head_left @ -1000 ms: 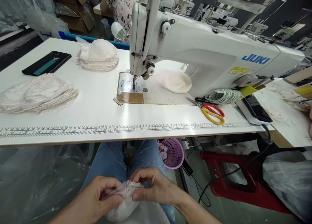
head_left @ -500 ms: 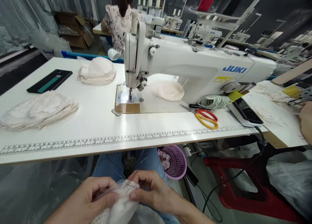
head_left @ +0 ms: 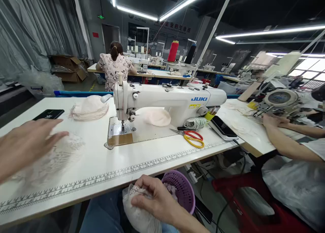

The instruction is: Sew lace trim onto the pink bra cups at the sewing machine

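Note:
My right hand point(head_left: 158, 204) pinches a white lace piece point(head_left: 138, 209) between thumb and fingers, over my lap below the table's front edge. My left hand point(head_left: 33, 141) reaches over the left part of the table, fingers stretched out and thumb apart, somewhat blurred. Just under and beside it lie white lace pieces point(head_left: 61, 158), smeared by motion; whether the hand touches them I cannot tell. A stack of pale round fabric pieces point(head_left: 90, 108) sits farther back. The white sewing machine point(head_left: 157, 96) stands in the middle, with a pale fabric piece point(head_left: 158, 117) on its bed.
Scissors point(head_left: 191, 138) with red and yellow handles lie right of the needle, near a coil of pale cord point(head_left: 195, 123). A dark phone point(head_left: 49, 114) is at the back left. A purple basket point(head_left: 182, 189) stands below the table. A co-worker's arms point(head_left: 286, 135) are at the right.
My left hand has let go of the lace piece and moved up and left to the lace pile. My right hand keeps hold of the piece. The view has tilted upward.

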A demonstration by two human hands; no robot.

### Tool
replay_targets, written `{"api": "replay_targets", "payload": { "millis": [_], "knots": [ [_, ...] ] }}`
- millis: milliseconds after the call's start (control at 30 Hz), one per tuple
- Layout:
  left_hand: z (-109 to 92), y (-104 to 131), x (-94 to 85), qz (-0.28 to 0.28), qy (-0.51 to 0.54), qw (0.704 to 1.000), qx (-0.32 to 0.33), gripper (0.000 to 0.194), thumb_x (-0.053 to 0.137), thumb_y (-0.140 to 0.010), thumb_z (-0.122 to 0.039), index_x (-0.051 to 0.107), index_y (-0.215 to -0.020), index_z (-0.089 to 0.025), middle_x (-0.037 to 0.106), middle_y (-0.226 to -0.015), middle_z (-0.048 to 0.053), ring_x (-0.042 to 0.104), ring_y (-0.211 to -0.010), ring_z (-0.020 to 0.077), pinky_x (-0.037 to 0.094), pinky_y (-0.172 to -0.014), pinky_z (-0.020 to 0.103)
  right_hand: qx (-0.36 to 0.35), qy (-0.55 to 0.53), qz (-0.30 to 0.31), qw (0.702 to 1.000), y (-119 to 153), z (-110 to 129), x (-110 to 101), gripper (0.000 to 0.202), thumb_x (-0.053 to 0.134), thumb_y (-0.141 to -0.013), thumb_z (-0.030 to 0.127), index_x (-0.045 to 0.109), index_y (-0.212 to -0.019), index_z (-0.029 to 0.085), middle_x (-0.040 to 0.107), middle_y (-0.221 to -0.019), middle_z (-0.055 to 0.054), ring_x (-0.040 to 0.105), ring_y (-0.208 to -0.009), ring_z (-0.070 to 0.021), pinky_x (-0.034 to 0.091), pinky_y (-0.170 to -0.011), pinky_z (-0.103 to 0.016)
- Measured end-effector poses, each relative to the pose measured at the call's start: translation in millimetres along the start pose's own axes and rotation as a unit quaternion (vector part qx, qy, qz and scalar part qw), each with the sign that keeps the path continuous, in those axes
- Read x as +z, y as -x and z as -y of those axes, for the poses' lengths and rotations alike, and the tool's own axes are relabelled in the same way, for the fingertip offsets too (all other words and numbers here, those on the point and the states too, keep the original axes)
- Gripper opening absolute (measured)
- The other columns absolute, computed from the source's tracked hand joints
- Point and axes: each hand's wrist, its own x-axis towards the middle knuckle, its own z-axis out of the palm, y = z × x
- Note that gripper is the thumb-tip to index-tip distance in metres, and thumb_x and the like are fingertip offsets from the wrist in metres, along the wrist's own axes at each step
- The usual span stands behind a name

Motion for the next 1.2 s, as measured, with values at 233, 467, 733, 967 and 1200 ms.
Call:
{"api": "replay_targets", "payload": {
  "millis": [233, 467, 733, 967, 1200],
  "knots": [
    [-116.3, 105.5, 60.1, 0.365, 0.365, 0.856, 0.034, 0.041, 0.060, -0.079, -0.046, 0.062, -0.114, -0.026, 0.067, -0.101, 0.003, 0.058, -0.094, 0.0254, 0.046, -0.080, 0.028, -0.057, 0.130, 0.066, 0.988, 19.5, 23.2, -7.6, 0.026, 0.067, -0.080, 0.031, 0.057, -0.101, 0.020, 0.068, -0.080, 0.001, 0.060, -0.071, -0.0127, 0.042, -0.065, -0.020],
    [-108.2, 127.9, 72.3, 0.403, 0.454, 0.794, 0.033, 0.009, 0.059, -0.075, -0.030, 0.061, -0.076, -0.021, 0.058, -0.092, 0.003, 0.053, -0.092, 0.0213, 0.040, -0.082, 0.026, -0.048, 0.183, 0.031, 0.982, 35.5, 12.9, -21.3, 0.028, 0.069, -0.077, 0.019, 0.054, -0.100, 0.020, 0.069, -0.083, 0.002, 0.062, -0.073, -0.0126, 0.042, -0.069, -0.021],
    [-138.8, 138.0, 98.6, 0.463, 0.548, 0.694, -0.061, 0.049, 0.068, -0.068, -0.060, 0.059, -0.090, -0.018, 0.057, -0.084, 0.003, 0.052, -0.081, 0.0207, 0.042, -0.071, 0.027, -0.025, 0.226, 0.025, 0.974, 41.3, 8.3, -19.6, 0.026, 0.065, -0.077, 0.014, 0.056, -0.099, 0.023, 0.067, -0.086, 0.003, 0.059, -0.080, -0.0135, 0.040, -0.077, -0.024],
    [-119.8, 155.1, 114.5, 0.440, 0.579, 0.674, -0.129, 0.054, 0.065, -0.067, -0.068, 0.057, -0.067, -0.015, 0.044, -0.063, -0.003, 0.038, -0.059, 0.0109, 0.028, -0.054, 0.022, 0.006, 0.098, 0.046, 0.994, 48.7, -10.7, -29.8, 0.021, 0.066, -0.080, 0.025, 0.055, -0.096, 0.017, 0.066, -0.078, 0.000, 0.059, -0.070, -0.0125, 0.042, -0.062, -0.021],
    [-127.0, 160.4, 111.9, 0.472, 0.602, 0.603, -0.224, 0.050, 0.079, -0.058, -0.056, 0.059, -0.073, -0.012, 0.053, -0.060, -0.002, 0.039, -0.053, 0.0080, 0.027, -0.052, 0.021, -0.042, 0.168, 0.032, 0.984, 50.5, -13.7, -22.6, 0.009, 0.047, -0.092, 0.020, 0.055, -0.093, 0.019, 0.065, -0.078, 0.000, 0.058, -0.069, -0.0114, 0.042, -0.065, -0.022]
  ]
}}
